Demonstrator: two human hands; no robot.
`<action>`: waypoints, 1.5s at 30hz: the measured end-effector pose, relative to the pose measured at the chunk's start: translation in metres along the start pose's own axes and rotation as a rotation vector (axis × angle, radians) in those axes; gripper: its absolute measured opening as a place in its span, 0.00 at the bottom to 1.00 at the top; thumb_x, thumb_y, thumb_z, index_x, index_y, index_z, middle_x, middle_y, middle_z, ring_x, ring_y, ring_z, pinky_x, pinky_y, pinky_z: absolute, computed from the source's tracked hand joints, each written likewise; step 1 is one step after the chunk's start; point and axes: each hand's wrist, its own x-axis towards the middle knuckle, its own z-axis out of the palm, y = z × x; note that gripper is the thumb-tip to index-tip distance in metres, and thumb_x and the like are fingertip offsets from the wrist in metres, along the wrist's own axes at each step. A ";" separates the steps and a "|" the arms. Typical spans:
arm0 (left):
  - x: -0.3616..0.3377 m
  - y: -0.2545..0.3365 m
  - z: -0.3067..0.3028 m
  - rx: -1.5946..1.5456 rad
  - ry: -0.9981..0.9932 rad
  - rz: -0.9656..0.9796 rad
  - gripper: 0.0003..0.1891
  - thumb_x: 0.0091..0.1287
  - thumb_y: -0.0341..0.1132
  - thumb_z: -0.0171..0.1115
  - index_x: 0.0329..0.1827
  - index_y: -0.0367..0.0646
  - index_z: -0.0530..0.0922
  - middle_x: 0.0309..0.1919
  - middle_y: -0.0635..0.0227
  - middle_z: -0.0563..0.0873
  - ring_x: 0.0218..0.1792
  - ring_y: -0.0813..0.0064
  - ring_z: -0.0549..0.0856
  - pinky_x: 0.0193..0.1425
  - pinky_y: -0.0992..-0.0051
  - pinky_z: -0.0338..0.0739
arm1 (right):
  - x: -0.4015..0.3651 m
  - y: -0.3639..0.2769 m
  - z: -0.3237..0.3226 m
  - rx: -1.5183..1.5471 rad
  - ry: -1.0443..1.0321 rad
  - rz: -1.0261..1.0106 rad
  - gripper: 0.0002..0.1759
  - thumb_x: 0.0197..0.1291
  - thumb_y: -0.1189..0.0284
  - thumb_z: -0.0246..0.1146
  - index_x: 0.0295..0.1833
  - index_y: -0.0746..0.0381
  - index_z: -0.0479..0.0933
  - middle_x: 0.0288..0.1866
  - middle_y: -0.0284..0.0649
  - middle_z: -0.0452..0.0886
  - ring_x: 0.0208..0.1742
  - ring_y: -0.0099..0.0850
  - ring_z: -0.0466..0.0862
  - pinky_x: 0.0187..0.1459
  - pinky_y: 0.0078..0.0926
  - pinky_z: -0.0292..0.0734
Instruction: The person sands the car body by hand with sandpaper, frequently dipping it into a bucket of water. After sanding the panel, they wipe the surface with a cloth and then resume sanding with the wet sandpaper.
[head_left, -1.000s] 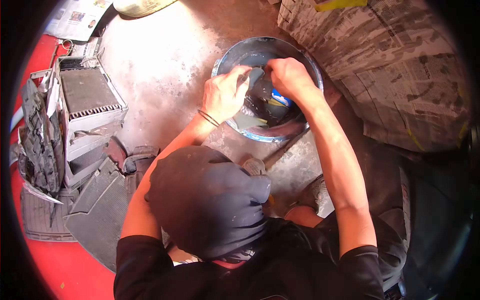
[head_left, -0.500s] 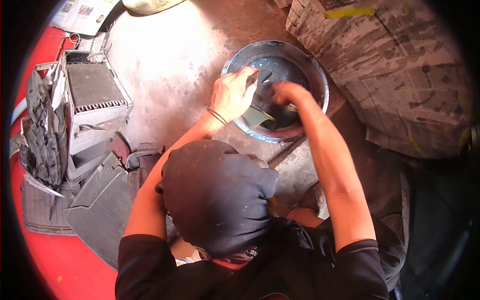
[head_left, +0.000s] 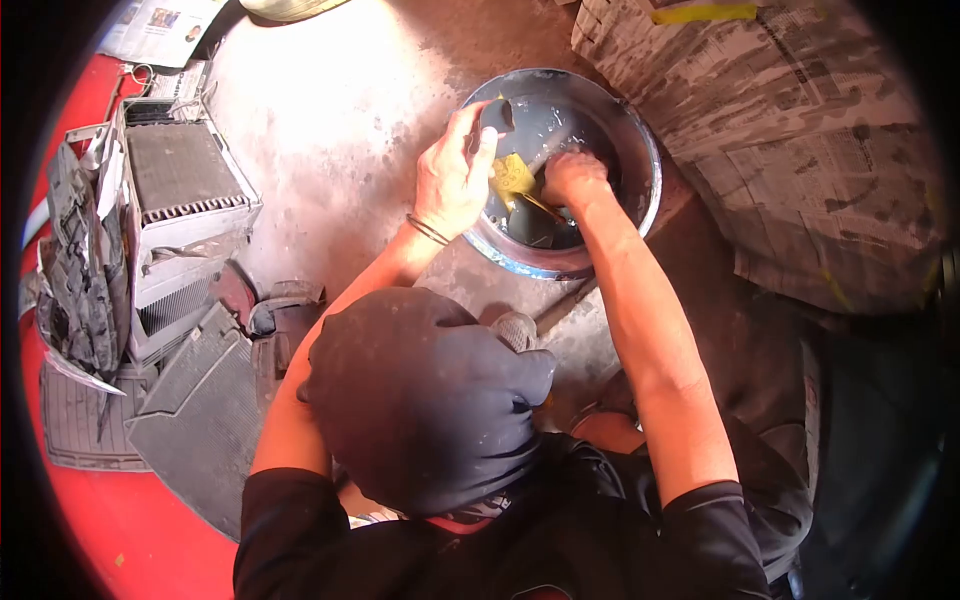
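A round metal basin (head_left: 651,170) with dark water stands on the concrete floor in front of me. My left hand (head_left: 452,182), a thin bangle on its wrist, grips a limp sheet (head_left: 512,175) at the basin's left rim. The sheet is grey on one side and yellow on the other, and its grey end sticks up above my thumb. My right hand (head_left: 572,178) is curled into a fist inside the basin, closed on the sheet's lower end at the water. My head, wrapped in dark cloth (head_left: 420,400), fills the lower middle.
A big shape covered in newspaper (head_left: 800,130) stands close on the right of the basin. On the left lie a finned radiator unit (head_left: 180,190), crumpled grey scraps (head_left: 75,280) and ribbed mats (head_left: 195,420), partly on a red surface (head_left: 150,540). A loose newspaper (head_left: 160,25) lies top left.
My left hand has lifted the sheet higher at the rim, so its yellow side shows. My right hand moved deeper and leftward in the basin, closing on the sheet.
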 end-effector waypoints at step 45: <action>0.009 0.026 -0.004 0.615 -0.246 0.415 0.32 0.54 0.44 0.74 0.62 0.37 0.86 0.61 0.48 0.88 0.65 0.51 0.87 0.78 0.55 0.75 | -0.102 0.035 -0.024 1.821 0.256 -0.489 0.24 0.86 0.59 0.60 0.75 0.62 0.78 0.65 0.32 0.88 0.62 0.24 0.84 0.68 0.28 0.78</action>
